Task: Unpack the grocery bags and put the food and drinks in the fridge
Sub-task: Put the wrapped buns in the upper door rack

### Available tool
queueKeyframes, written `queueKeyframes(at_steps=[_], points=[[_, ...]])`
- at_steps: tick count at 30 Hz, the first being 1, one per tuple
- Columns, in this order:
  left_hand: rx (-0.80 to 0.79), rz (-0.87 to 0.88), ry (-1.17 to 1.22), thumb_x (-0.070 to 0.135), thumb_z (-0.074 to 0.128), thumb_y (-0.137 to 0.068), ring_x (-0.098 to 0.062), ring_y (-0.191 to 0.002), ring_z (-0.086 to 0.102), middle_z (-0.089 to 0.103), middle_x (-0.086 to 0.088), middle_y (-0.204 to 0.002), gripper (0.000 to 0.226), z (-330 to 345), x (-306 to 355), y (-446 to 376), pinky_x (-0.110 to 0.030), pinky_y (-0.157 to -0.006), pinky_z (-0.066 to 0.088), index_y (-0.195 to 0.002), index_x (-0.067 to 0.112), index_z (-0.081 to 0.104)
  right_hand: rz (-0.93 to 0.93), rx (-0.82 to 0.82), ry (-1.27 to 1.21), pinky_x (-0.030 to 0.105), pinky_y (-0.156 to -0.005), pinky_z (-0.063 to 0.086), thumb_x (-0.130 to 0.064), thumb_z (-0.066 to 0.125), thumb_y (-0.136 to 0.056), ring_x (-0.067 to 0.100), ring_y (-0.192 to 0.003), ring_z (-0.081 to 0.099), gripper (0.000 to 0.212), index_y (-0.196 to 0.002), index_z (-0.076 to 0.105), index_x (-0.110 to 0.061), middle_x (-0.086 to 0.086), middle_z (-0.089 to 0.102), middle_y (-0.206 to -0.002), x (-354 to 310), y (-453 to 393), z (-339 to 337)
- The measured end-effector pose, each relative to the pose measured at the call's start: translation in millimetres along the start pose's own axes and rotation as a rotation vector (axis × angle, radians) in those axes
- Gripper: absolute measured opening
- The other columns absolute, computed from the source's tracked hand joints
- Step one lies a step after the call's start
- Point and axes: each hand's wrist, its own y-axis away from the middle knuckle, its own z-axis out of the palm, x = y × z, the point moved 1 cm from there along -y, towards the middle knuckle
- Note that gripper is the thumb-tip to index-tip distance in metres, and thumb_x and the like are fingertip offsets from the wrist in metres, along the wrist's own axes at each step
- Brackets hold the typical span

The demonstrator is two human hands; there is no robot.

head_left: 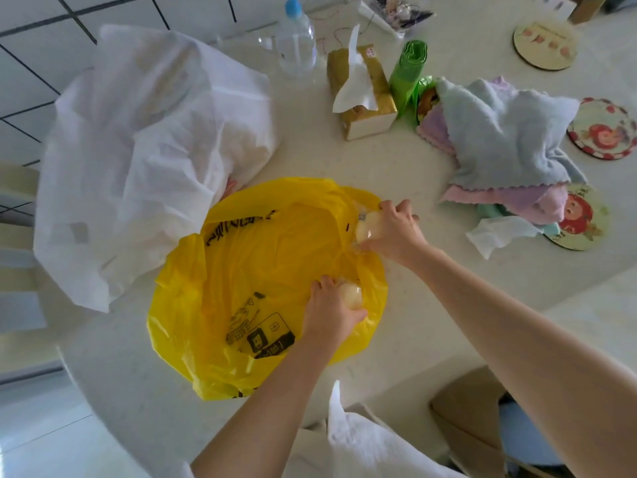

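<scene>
Head view, looking down onto a pale counter (344,174). Yellow plastic bag (262,270) lying open and crumpled at centre, black print showing on its near and far folds. Left hand (331,315) reaching into the bag's right side, fingers (320,288) curling closed around a pale, rounded item in clear wrapping (351,294). Right hand (396,232) gripping a second pale item in clear wrapping (365,225) at the bag's upper right edge, fingers (396,208) wrapping over it from above; both items sitting at or just inside the bag's rim, their contents too blurred for identifying. Large white bag (138,150) standing just beside the yellow one, to its upper left, touching it. Beyond, near the far wall: clear bottle with blue cap (296,43), gold tissue box (362,94) with a tissue sticking up, green roll of bags (408,74) just beside the box. To the right, pile of pastel cloths (499,139) lying over round patterned coasters (603,132). Crumpled white tissue (496,232) resting near the lower edge of the cloths.
</scene>
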Motion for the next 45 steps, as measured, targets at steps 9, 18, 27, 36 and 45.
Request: queueKeyframes(at_steps=[9, 18, 27, 36, 45], points=[[0.034, -0.127, 0.481, 0.033, 0.090, -0.063, -0.025, -0.103, 0.056, 0.053, -0.002, -0.108, 0.077, -17, -8, 3, -0.037, -0.088, 0.051, -0.115, 0.013, 0.037, -0.028, 0.133, -0.082, 0.040, -0.084, 0.047, -0.041, 0.080, -0.067, 0.033, -0.113, 0.044, 0.074, -0.128, 0.046, -0.017, 0.010, 0.036, -0.125, -3, 27, -5], [0.246, -0.268, 0.852, 0.027, 0.085, -0.072, -0.017, -0.084, 0.058, 0.050, 0.004, -0.097, 0.067, -40, -30, 13, -0.038, -0.078, 0.058, -0.115, 0.015, 0.036, -0.026, 0.198, -0.275, 0.037, -0.089, 0.044, -0.047, 0.080, -0.067, 0.029, -0.113, 0.046, 0.077, -0.130, 0.047, -0.018, 0.005, 0.041, -0.123, -7, 70, -3], [0.402, -0.183, 0.947, 0.034, 0.081, -0.075, -0.021, -0.107, 0.054, 0.050, 0.001, -0.123, 0.071, -70, -55, 41, -0.031, -0.079, 0.055, -0.131, 0.020, 0.040, 0.044, 0.175, -0.390, 0.030, -0.062, 0.041, -0.064, 0.069, -0.071, 0.017, -0.086, 0.050, 0.051, -0.095, 0.056, -0.020, -0.005, 0.055, -0.087, -7, 128, -4], [0.474, -0.168, 1.051, 0.026, 0.084, -0.073, -0.022, -0.102, 0.062, 0.059, -0.001, -0.117, 0.059, -45, -71, 131, -0.031, -0.069, 0.059, -0.122, 0.021, 0.051, -0.012, 0.022, -0.568, 0.023, -0.049, 0.033, -0.056, 0.071, -0.074, 0.007, -0.062, 0.051, 0.040, -0.078, 0.054, -0.021, -0.007, 0.056, -0.072, 14, 214, 23], [0.625, -0.277, 1.099, 0.024, 0.081, -0.075, -0.019, -0.090, 0.066, 0.063, -0.003, -0.106, 0.045, 10, -116, 267, -0.028, -0.061, 0.054, -0.111, 0.025, 0.053, -0.161, -0.125, -0.561, 0.025, -0.054, 0.035, -0.053, 0.070, -0.077, 0.011, -0.073, 0.055, 0.042, -0.094, 0.053, -0.018, -0.009, 0.057, -0.081, 48, 298, 76]])
